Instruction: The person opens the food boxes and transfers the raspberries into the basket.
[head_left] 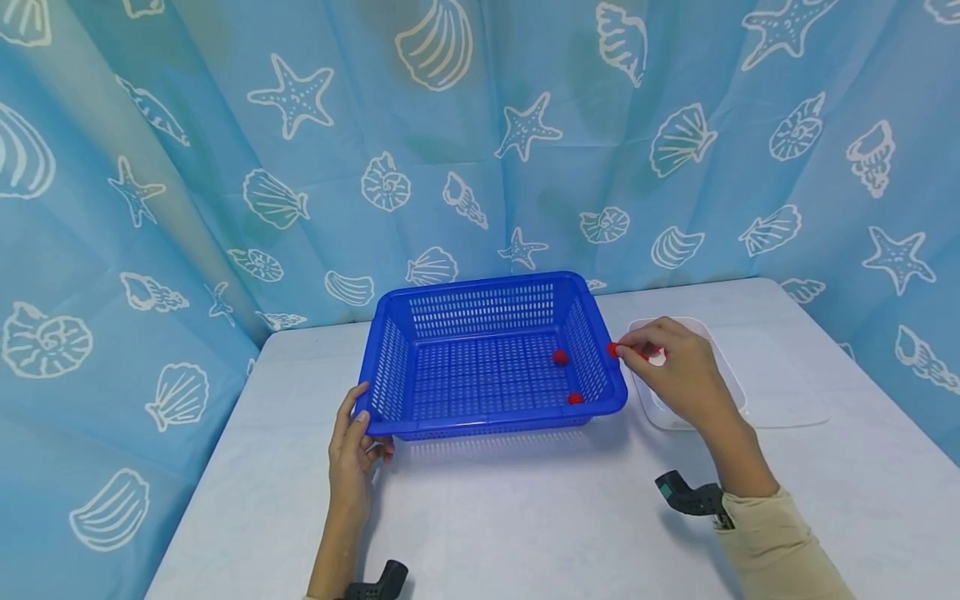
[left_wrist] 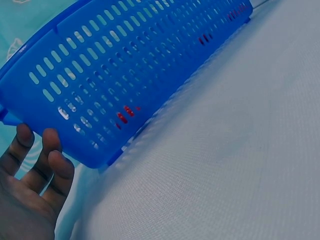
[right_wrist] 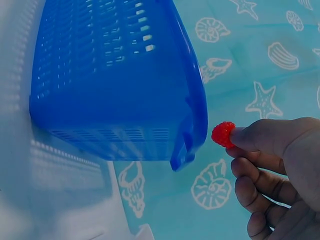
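Observation:
A blue plastic basket with slotted walls sits on the table. Inside it, toward the right, lie two red raspberries, one farther back and one nearer the front. My left hand holds the basket's front left corner by the rim; in the left wrist view its fingertips are at the corner. Between thumb and finger my right hand pinches another raspberry, just outside the basket's right rim. Below that hand is a white container with some red in it, mostly hidden.
A clear flat lid lies to the right of the white container. White cloth covers the table. Behind it hangs a blue curtain with shell prints. Red patches show through the basket's slots in the left wrist view.

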